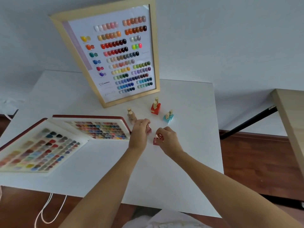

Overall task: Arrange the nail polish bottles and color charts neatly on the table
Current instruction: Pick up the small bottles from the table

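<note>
A wood-framed color chart leans upright at the back of the white table. An open swatch book with two trays of nail tips lies at the left. Pairs of bottles stand in the middle: beige ones, red ones and light blue ones. My left hand is closed over a pink bottle, mostly hidden by my fingers. My right hand pinches the shiny cap of a dark pink bottle that stands on the table.
A wooden table with a black leg stands to the right, across a strip of brown floor. White cords hang below the near left edge. The wall rises right behind the framed chart.
</note>
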Action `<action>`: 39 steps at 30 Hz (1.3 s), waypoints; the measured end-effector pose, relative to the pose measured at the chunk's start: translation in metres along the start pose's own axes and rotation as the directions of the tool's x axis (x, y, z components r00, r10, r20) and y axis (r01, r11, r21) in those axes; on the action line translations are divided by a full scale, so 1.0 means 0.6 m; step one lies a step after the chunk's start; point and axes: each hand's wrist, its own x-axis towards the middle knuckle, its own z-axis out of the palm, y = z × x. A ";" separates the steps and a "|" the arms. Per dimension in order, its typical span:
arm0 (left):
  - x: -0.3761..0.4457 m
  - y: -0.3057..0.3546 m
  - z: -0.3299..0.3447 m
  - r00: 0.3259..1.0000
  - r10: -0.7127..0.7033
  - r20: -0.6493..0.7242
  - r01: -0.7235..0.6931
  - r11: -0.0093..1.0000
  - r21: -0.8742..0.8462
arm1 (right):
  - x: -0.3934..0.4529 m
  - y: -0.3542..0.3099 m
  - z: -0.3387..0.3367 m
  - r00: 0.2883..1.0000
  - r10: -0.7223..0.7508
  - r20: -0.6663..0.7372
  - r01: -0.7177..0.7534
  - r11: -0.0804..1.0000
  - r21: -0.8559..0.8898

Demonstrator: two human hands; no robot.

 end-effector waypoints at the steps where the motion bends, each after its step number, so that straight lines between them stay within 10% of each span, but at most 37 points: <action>1: 0.000 -0.001 0.001 1.000 0.009 0.002 -0.009 1.000 0.014 | 0.000 0.001 -0.002 1.000 -0.009 0.004 0.009 1.000 -0.008; 22: 0.040 0.109 0.069 0.923 0.331 0.193 -0.320 0.943 -0.087 | -0.023 0.137 -0.198 0.971 0.112 -0.211 -0.117 0.993 -0.011; 39: 0.065 0.236 0.184 0.737 0.483 0.474 -0.519 0.853 -0.061 | -0.052 0.234 -0.270 0.987 0.147 -0.069 -0.152 0.985 -0.079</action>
